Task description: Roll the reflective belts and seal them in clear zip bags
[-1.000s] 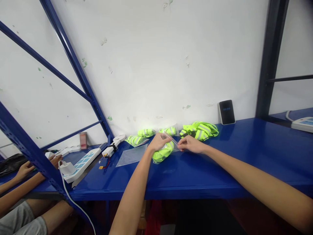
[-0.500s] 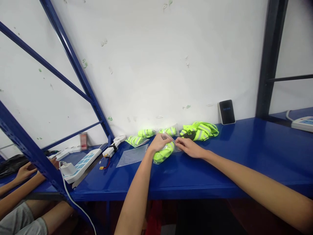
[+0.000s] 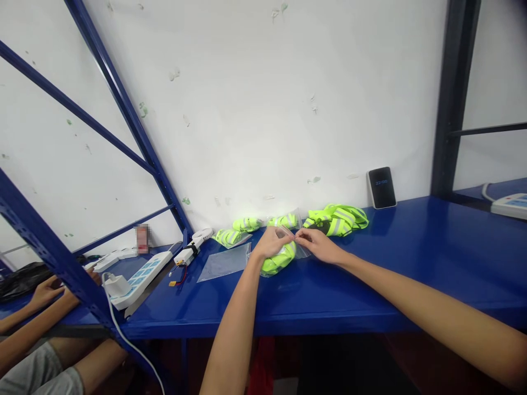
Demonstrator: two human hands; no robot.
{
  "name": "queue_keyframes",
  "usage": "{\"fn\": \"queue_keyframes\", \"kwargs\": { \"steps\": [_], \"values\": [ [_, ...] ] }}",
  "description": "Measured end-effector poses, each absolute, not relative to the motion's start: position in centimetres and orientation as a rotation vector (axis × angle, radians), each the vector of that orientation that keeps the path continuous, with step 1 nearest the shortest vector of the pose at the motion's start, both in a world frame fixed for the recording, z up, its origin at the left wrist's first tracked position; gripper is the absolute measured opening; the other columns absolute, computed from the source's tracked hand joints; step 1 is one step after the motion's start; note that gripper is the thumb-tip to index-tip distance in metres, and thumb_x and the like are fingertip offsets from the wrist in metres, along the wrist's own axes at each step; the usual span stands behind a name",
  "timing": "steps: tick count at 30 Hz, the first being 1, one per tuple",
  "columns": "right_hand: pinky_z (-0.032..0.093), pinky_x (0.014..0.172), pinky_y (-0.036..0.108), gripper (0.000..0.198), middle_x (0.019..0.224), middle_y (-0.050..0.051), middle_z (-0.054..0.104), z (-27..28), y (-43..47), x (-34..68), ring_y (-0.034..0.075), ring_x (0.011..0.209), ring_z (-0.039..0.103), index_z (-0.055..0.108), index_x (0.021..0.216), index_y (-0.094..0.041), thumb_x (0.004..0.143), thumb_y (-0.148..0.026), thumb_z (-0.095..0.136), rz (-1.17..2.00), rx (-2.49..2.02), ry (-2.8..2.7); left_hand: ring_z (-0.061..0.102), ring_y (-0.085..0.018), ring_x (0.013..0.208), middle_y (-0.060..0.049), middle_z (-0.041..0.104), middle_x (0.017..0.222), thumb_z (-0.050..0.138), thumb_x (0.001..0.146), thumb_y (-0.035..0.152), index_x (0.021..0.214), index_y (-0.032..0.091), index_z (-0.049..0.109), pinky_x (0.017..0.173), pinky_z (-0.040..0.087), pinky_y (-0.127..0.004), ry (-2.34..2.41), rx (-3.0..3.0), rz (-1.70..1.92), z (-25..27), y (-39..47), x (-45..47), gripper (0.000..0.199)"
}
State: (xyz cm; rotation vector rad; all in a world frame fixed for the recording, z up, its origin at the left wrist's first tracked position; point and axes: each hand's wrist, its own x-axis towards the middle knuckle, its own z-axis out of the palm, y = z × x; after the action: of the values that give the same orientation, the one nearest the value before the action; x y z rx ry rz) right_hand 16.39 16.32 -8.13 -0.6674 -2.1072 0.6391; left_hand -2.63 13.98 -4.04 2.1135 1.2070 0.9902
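Note:
Between my hands is a clear plastic bag [image 3: 281,260] with a rolled neon-yellow reflective strap inside, resting on the blue table [image 3: 391,274]. My left hand [image 3: 272,241] pinches the bag's top edge from the left, its fingers partly hiding the bag. My right hand [image 3: 316,243] is closed on the same edge at the right, thumb and fingertips together, close to the left fingertips. Behind them lie bagged neon straps [image 3: 227,237] and a loose heap of neon-yellow reflective straps [image 3: 340,220]. An empty clear bag [image 3: 224,262] lies flat to the left.
A dark-screened clock [image 3: 382,187] leans on the wall at the back right. On the left are a white power strip [image 3: 142,280], a small white fan [image 3: 201,236], a battery pack with wires [image 3: 185,255] and a blue rack post [image 3: 57,252]. Another person's hands [image 3: 45,292] are beyond the post.
My left hand has shifted slightly right along the bag's top edge, closer to my right hand. The bag has moved a little right with it.

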Motion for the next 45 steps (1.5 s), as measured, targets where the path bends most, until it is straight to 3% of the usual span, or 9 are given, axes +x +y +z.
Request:
{"fn": "queue_keyframes", "kwargs": {
  "steps": [6,12,22,32,41,45],
  "values": [
    [0.036,0.06,0.026,0.027,0.071,-0.001,0.052,-7.9,15.9,16.4,0.014,0.062,0.044,0.052,0.086,-0.018,0.095,-0.04,0.039,0.634,-0.66,-2.164,0.063,-0.019,0.08,-0.007,0.07,0.084,0.061,0.078,0.04,0.079,0.012,0.071,0.074,0.047,-0.028,1.245,2.149,0.992,-4.0,13.7,-2.4,0.029],
    [0.039,0.066,0.028,0.024,0.079,0.002,0.057,-8.2,15.9,16.4,0.016,0.07,0.049,0.053,0.089,-0.018,0.096,-0.035,0.037,0.552,-0.65,-2.227,0.061,-0.018,0.076,-0.005,0.068,0.08,0.061,0.078,0.045,0.08,0.013,0.071,0.07,0.046,-0.028,1.223,2.161,0.973,-4.1,13.8,-2.3,0.034],
    [0.036,0.063,0.027,0.024,0.076,0.0,0.054,-8.2,15.6,16.2,0.014,0.066,0.045,0.051,0.086,-0.019,0.096,-0.037,0.039,0.584,-0.608,-2.171,0.045,-0.012,0.065,0.002,0.053,0.069,0.051,0.085,0.043,0.079,0.015,0.06,0.064,0.037,-0.024,1.264,2.163,1.097,-4.2,13.6,-1.8,0.029],
    [0.036,0.062,0.027,0.024,0.075,0.0,0.058,-7.9,15.8,16.3,0.015,0.067,0.049,0.06,0.085,-0.018,0.091,-0.038,0.047,0.651,-0.618,-2.124,0.057,-0.015,0.078,-0.001,0.063,0.078,0.053,0.076,0.021,0.075,0.015,0.06,0.077,0.043,-0.026,1.071,2.055,1.176,-4.4,13.5,-2.3,0.009],
    [0.037,0.061,0.027,0.028,0.076,0.0,0.057,-8.3,15.8,16.2,0.015,0.066,0.048,0.057,0.087,-0.019,0.092,-0.042,0.044,0.685,-0.645,-2.095,0.06,-0.015,0.08,-0.003,0.066,0.081,0.058,0.078,0.031,0.075,0.015,0.062,0.08,0.044,-0.027,1.049,2.017,1.222,-4.6,13.6,-2.4,0.016],
    [0.038,0.066,0.028,0.029,0.077,0.001,0.055,-8.6,15.5,16.1,0.016,0.069,0.05,0.051,0.09,-0.02,0.097,-0.043,0.035,0.605,-0.626,-2.183,0.058,-0.014,0.074,-0.001,0.063,0.074,0.059,0.076,0.034,0.072,0.016,0.059,0.078,0.046,-0.027,1.139,1.827,1.426,-5.2,14.0,-3.8,0.019]
  ]
}}
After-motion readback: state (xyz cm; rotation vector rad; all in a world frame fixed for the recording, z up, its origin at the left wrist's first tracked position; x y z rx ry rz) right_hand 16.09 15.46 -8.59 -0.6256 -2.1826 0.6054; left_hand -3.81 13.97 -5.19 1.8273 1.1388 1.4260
